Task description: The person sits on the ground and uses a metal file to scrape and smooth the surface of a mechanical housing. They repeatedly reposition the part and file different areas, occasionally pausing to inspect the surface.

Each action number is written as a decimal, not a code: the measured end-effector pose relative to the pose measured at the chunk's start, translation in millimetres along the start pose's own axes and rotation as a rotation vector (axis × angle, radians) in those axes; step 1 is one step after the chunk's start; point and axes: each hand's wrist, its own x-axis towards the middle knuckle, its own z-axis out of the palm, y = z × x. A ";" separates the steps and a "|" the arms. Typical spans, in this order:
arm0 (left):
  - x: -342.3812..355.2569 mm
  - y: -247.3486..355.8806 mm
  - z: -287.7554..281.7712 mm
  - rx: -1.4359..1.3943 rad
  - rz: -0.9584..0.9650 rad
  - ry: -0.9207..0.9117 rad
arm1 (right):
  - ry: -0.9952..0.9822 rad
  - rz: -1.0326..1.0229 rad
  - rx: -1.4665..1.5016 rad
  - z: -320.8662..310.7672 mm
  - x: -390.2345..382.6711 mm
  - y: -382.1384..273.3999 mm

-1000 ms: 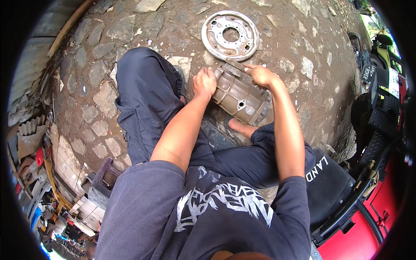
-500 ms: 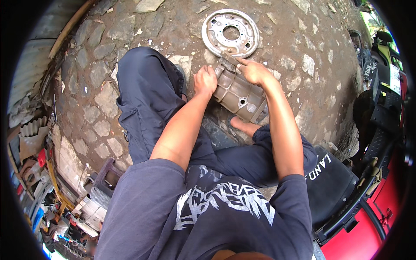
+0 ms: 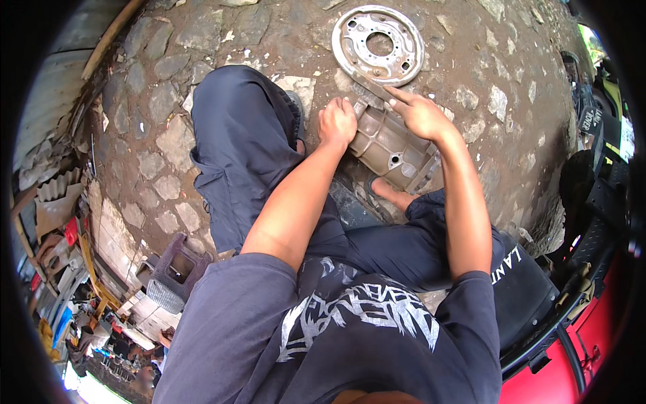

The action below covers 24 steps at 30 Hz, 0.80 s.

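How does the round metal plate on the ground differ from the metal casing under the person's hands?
The round metal plate is flat and disc-shaped, with a large centre hole; the metal casing is a bulky, blocky housing. The plate lies alone on the stone ground, with no hand on it; the left hand and right hand rest on the casing. The plate looks light grey, the casing brownish. Both are worn metal parts.

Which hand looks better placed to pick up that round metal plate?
Probably the right hand: its fingertips lie beside the plate, by its rim. The left hand rests lower, on the metal casing.
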 end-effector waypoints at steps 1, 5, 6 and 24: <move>-0.3 1.8 0.7 -0.001 -0.001 -0.050 | 0.050 0.006 -0.108 2.9 0.2 -9.7; 2.8 12.9 -6.5 0.002 -0.018 -0.120 | 0.025 0.128 -0.257 24.9 61.7 -8.1; 2.0 14.8 -7.7 0.003 -0.030 -0.115 | 0.013 0.125 -0.262 25.6 71.2 -7.2; 5.5 1.3 -3.4 -0.041 -0.050 -0.142 | -0.012 0.056 -0.289 26.9 65.5 -16.0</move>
